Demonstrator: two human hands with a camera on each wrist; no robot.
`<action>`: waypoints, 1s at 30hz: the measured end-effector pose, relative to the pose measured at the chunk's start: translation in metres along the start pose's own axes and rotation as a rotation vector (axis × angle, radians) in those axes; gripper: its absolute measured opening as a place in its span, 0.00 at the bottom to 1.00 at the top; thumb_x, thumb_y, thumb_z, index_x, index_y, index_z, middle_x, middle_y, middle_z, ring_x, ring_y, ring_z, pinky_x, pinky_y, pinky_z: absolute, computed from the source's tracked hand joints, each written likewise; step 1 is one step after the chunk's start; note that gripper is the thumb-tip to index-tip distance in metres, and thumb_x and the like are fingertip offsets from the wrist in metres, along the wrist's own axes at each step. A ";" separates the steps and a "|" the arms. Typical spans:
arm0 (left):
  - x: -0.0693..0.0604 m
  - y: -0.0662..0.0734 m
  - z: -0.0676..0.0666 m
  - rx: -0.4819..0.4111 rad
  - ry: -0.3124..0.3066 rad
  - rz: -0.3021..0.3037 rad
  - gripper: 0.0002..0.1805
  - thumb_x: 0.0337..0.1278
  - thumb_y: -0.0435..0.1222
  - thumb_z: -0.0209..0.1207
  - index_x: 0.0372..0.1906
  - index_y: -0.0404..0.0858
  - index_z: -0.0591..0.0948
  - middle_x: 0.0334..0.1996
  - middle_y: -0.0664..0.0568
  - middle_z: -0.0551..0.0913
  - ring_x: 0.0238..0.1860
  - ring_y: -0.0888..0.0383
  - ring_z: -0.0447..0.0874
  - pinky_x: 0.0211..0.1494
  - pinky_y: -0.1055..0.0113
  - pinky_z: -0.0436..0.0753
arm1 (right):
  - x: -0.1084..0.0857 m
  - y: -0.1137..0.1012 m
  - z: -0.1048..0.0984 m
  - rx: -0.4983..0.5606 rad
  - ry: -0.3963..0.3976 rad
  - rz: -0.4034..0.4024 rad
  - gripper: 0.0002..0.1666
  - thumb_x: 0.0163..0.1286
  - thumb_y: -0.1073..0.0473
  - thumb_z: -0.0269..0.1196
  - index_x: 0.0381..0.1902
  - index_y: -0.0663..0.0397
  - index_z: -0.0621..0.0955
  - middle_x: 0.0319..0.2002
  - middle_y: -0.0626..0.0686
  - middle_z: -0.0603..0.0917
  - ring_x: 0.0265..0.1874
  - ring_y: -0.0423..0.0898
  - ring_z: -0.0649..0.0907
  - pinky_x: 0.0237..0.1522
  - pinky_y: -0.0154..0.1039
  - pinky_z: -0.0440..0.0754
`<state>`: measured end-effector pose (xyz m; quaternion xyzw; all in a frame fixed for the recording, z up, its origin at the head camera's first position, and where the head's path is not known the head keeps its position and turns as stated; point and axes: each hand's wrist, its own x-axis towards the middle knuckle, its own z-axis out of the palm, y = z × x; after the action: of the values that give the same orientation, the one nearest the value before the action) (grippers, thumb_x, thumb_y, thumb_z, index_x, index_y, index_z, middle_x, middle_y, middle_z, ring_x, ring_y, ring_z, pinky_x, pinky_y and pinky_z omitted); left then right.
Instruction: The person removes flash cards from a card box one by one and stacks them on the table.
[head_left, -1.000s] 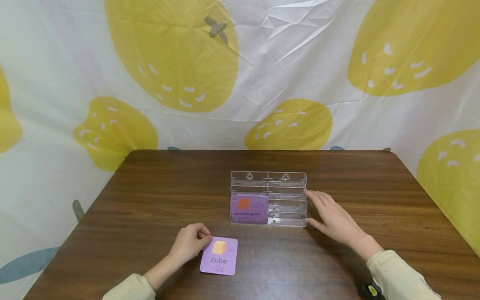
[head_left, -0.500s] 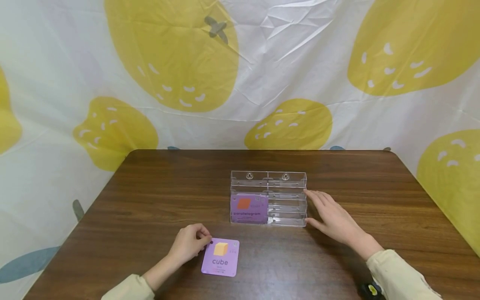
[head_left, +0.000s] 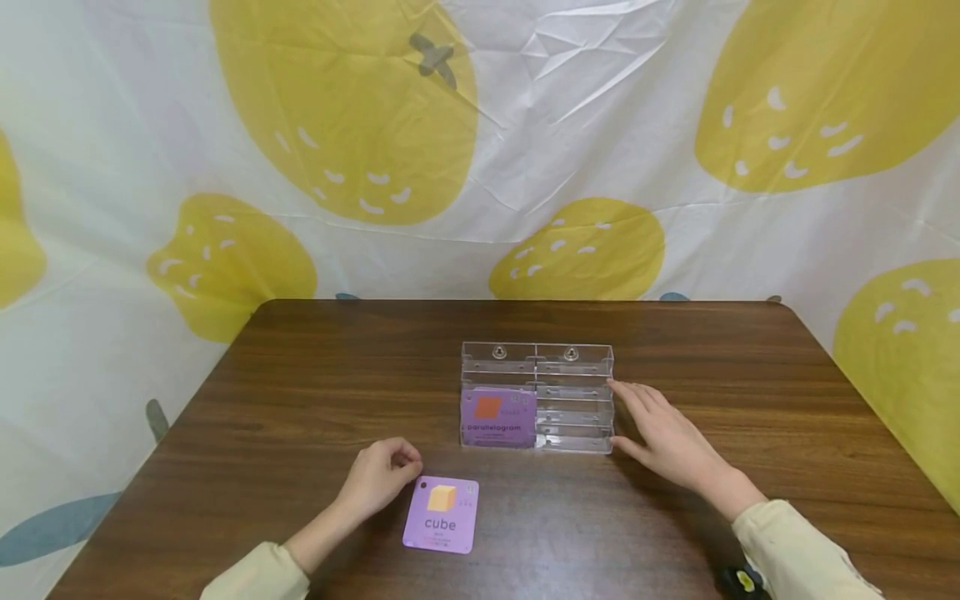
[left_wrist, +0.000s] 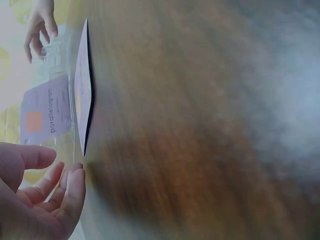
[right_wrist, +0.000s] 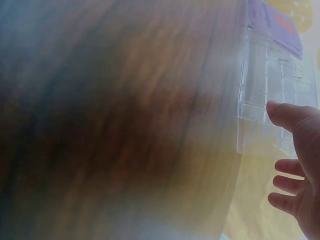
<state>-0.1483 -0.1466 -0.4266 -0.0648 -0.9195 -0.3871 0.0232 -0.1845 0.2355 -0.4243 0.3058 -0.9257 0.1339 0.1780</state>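
A purple card reading "cube" point(head_left: 439, 517), with a yellow cube printed on it, lies face up on the brown table. My left hand point(head_left: 380, 477) is just off its upper left corner. In the left wrist view the left thumb and fingers point(left_wrist: 75, 187) are parted, with nothing visible between them. Behind the card is a clear plastic card rack point(head_left: 574, 417) with two columns of tiered slots. A purple "parallelogram" card point(head_left: 498, 419) sits in its lower left slot. My right hand point(head_left: 667, 433) rests its thumb and fingertips against the rack's right side, fingers loosely extended.
The wood-grain table point(head_left: 322, 367) extends around the rack on both sides. A lemon-print cloth point(head_left: 480, 150) hangs behind the table. A small black object with a yellow-green spot point(head_left: 742, 581) is by the right sleeve.
The cube card has shifted slightly right, and its corner hole now shows. My left fingers have let go of the corner and drawn slightly up and left. The right hand and rack stay put.
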 end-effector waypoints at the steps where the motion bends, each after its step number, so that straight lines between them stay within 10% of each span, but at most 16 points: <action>1: 0.001 0.001 0.000 -0.009 0.001 0.001 0.02 0.44 0.30 0.63 0.25 0.39 0.80 0.21 0.55 0.80 0.19 0.65 0.71 0.23 0.71 0.70 | 0.000 0.000 0.000 0.000 0.002 -0.001 0.45 0.52 0.56 0.68 0.63 0.65 0.61 0.56 0.65 0.70 0.55 0.61 0.69 0.56 0.54 0.66; 30: 0.041 0.015 0.010 -0.250 0.017 0.134 0.08 0.47 0.31 0.64 0.36 0.36 0.79 0.32 0.50 0.83 0.35 0.55 0.82 0.38 0.66 0.80 | 0.000 0.000 0.003 -0.038 0.024 -0.027 0.45 0.52 0.56 0.69 0.63 0.67 0.61 0.55 0.65 0.71 0.55 0.60 0.70 0.57 0.55 0.65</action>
<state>-0.1871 -0.1252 -0.4189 -0.1249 -0.8575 -0.4967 0.0486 -0.1850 0.2347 -0.4271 0.3132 -0.9217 0.1173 0.1967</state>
